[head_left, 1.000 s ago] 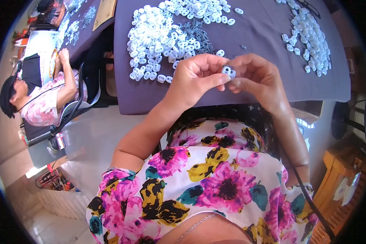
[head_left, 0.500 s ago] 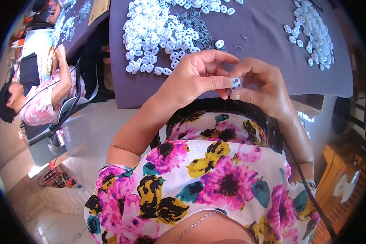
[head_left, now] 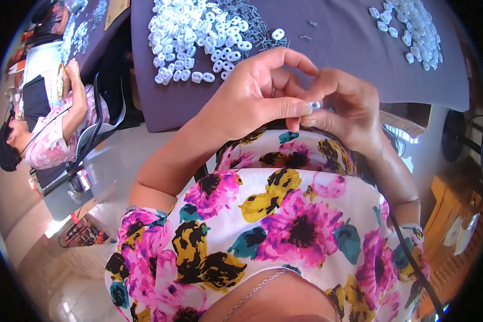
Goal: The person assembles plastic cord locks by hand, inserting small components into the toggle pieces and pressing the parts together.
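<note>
A small white two-holed plastic piece [head_left: 315, 105] is pinched between my hands, just off the near edge of the table. My left hand [head_left: 265, 94] grips it between thumb and fingers. From the other side, the thumb and fingertips of my right hand [head_left: 351, 104] close on the same piece, hiding part of it. A tiny grey bit [head_left: 331, 109] shows inside my right hand's curl; I cannot make out its kind. Beyond my left hand lies a heap of similar white two-holed pieces [head_left: 180, 40], beside a pile of small dark screws [head_left: 256, 31].
A dark cloth covers the table [head_left: 338, 59]. Another heap of whitish pieces [head_left: 417, 37] lies at the far right, and two loose screws [head_left: 306, 37] lie mid-table. At the left another person [head_left: 64, 126] sits at a table. A wooden piece of furniture [head_left: 451, 214] stands at right.
The view has shifted slightly, so the table and heaps sit higher and the left heap further left. Both hands still hold the white piece, which has turned and shows less between the fingers.
</note>
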`<action>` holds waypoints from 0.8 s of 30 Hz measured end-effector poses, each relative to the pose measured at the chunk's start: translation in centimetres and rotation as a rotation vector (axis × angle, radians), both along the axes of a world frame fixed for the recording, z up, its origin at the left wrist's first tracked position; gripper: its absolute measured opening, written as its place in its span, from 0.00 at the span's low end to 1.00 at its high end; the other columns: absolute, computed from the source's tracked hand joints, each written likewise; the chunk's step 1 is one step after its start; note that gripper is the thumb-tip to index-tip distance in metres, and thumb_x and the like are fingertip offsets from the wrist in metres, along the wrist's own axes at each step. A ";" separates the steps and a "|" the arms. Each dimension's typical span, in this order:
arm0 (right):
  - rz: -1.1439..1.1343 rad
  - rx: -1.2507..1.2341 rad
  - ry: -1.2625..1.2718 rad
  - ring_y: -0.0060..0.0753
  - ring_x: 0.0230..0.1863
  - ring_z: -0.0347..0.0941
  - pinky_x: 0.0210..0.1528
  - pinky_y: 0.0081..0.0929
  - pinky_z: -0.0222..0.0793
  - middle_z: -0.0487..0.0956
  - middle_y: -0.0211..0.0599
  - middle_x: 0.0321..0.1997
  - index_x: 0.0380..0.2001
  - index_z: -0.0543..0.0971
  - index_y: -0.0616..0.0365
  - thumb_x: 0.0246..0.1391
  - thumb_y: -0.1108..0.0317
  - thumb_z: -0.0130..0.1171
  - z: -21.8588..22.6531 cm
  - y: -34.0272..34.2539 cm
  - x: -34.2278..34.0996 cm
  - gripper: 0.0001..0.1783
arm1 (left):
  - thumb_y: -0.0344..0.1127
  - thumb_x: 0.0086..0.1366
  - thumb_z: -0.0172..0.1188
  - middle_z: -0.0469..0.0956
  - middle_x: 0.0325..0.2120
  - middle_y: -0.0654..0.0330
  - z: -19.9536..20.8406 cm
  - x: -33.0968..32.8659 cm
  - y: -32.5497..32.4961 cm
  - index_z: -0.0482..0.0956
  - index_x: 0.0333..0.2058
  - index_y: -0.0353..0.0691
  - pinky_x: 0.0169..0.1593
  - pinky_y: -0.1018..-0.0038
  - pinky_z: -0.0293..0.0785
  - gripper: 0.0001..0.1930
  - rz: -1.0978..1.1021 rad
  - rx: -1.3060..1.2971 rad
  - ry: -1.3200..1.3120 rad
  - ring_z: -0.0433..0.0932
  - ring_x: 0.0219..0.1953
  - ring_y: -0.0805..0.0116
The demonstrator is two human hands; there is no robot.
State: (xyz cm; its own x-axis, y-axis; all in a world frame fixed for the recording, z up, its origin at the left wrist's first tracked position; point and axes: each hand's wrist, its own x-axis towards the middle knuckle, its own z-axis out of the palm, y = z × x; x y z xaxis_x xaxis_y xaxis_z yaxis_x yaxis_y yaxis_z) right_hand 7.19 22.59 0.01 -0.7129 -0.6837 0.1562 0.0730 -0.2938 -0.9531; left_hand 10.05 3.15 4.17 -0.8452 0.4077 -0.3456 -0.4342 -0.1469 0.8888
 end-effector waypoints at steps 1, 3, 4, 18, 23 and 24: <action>0.009 0.017 0.038 0.26 0.36 0.79 0.37 0.21 0.74 0.78 0.37 0.34 0.33 0.74 0.66 0.48 0.80 0.63 0.0 0.1 0.0 0.09 | 0.26 0.57 0.61 0.78 0.30 0.58 -0.2 0.1 -0.1 0.66 0.50 0.34 0.33 0.81 0.74 0.22 -0.010 0.037 -0.010 0.77 0.28 0.74; 0.018 0.047 0.126 0.25 0.35 0.78 0.38 0.21 0.74 0.78 0.36 0.33 0.32 0.75 0.65 0.48 0.79 0.64 0.0 0.3 -0.1 0.09 | 0.27 0.56 0.63 0.78 0.29 0.58 -0.4 0.2 -0.2 0.67 0.50 0.34 0.32 0.81 0.74 0.23 -0.004 0.105 -0.019 0.76 0.28 0.74; 0.017 0.046 0.129 0.25 0.35 0.78 0.38 0.21 0.74 0.78 0.36 0.33 0.32 0.75 0.65 0.48 0.79 0.64 0.2 0.3 -0.2 0.09 | 0.27 0.56 0.63 0.78 0.29 0.58 -0.4 0.2 -0.3 0.67 0.50 0.34 0.32 0.81 0.74 0.23 -0.005 0.104 -0.016 0.76 0.28 0.74; -0.079 0.076 0.280 0.26 0.36 0.76 0.37 0.21 0.73 0.75 0.36 0.34 0.34 0.78 0.63 0.43 0.76 0.68 0.8 -0.4 0.2 0.13 | 0.26 0.53 0.66 0.78 0.26 0.60 0.1 0.9 -0.7 0.67 0.54 0.34 0.33 0.83 0.74 0.29 0.078 0.074 0.072 0.77 0.27 0.76; -0.104 0.081 0.295 0.27 0.33 0.76 0.34 0.21 0.72 0.76 0.35 0.31 0.32 0.78 0.63 0.42 0.77 0.68 0.5 -0.6 0.3 0.11 | 0.24 0.56 0.63 0.77 0.25 0.60 -0.7 0.9 -0.6 0.68 0.52 0.34 0.32 0.81 0.74 0.24 0.047 0.070 0.085 0.78 0.26 0.74; -0.119 0.090 0.324 0.27 0.32 0.76 0.33 0.22 0.72 0.77 0.35 0.30 0.32 0.78 0.62 0.42 0.77 0.68 0.4 -0.6 0.4 0.11 | 0.25 0.55 0.64 0.77 0.26 0.60 -0.8 0.9 -0.6 0.69 0.52 0.34 0.32 0.82 0.73 0.25 0.049 0.061 0.063 0.77 0.27 0.75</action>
State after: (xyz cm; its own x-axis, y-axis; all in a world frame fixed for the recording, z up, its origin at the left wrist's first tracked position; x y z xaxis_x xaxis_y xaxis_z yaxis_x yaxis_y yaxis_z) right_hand 7.54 22.02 0.39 -0.7118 -0.6199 0.3304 -0.2671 -0.1962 -0.9435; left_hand 10.96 2.59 3.39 -0.8839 0.3842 -0.2666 -0.3686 -0.2217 0.9028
